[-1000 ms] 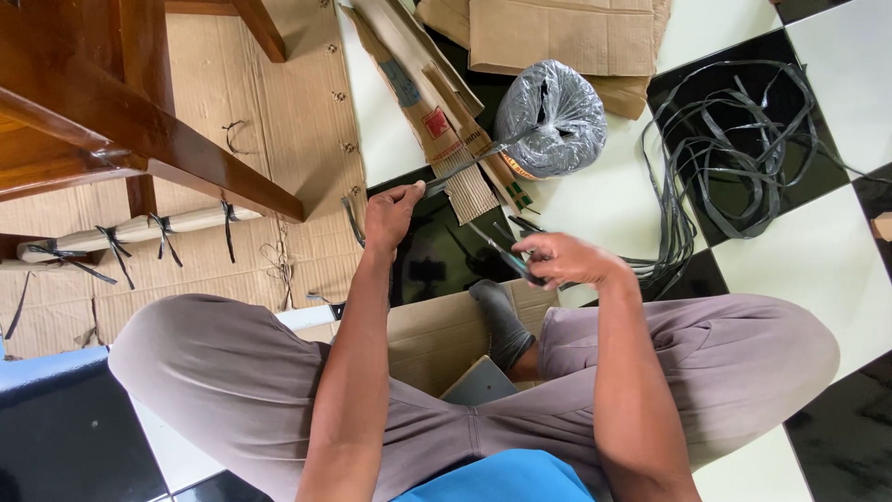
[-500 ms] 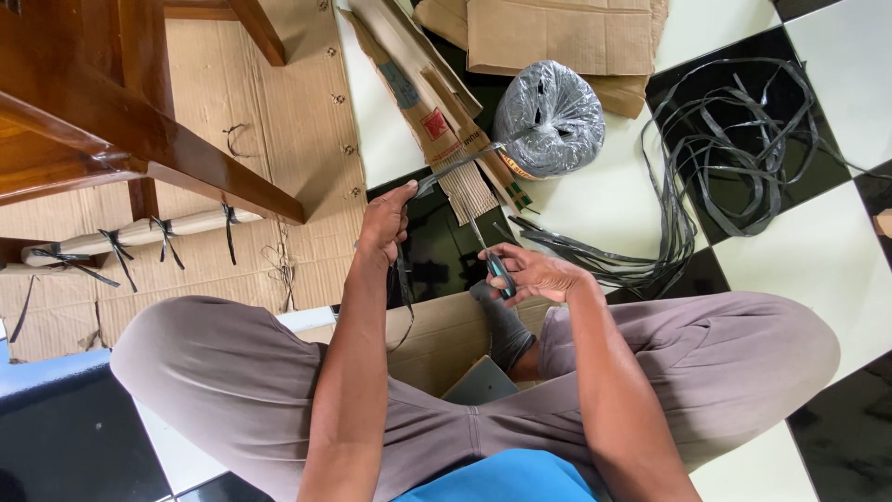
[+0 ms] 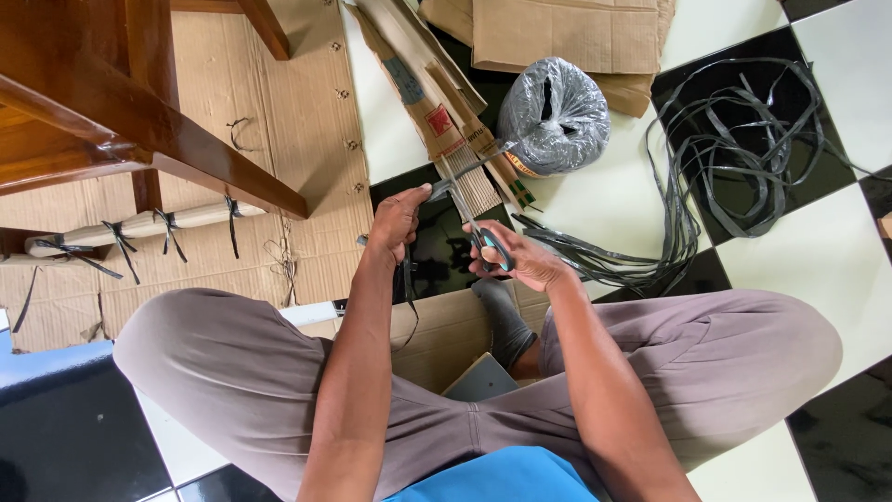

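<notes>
Cutting step in hand. Black strap (image 3: 437,183) pulled taut off grey-wrapped spool (image 3: 554,116), resting on tiled floor (image 3: 604,200). Left hand (image 3: 398,221) clamped on strap, loose end dangling. Right hand (image 3: 520,260) closed on scissors (image 3: 476,228), blades at strap. Next, by judgement: firm snip, tension held. Blade gap hard to make out; handles partly hidden.

Floor (image 3: 632,200) is black and white checker tile. Flattened cardboard (image 3: 288,112) covers the left part, and a rolled cardboard bundle (image 3: 139,226) tied with black straps lies on it. A wooden furniture frame (image 3: 121,112) stands over that sheet at far left. At the far middle sits a grey wrapped spool (image 3: 555,116), with folded boxes (image 3: 557,33) behind it and a narrow folded carton (image 3: 437,102) just beside it. Loose black strapping (image 3: 734,158) sprawls on the tiles at right.
</notes>
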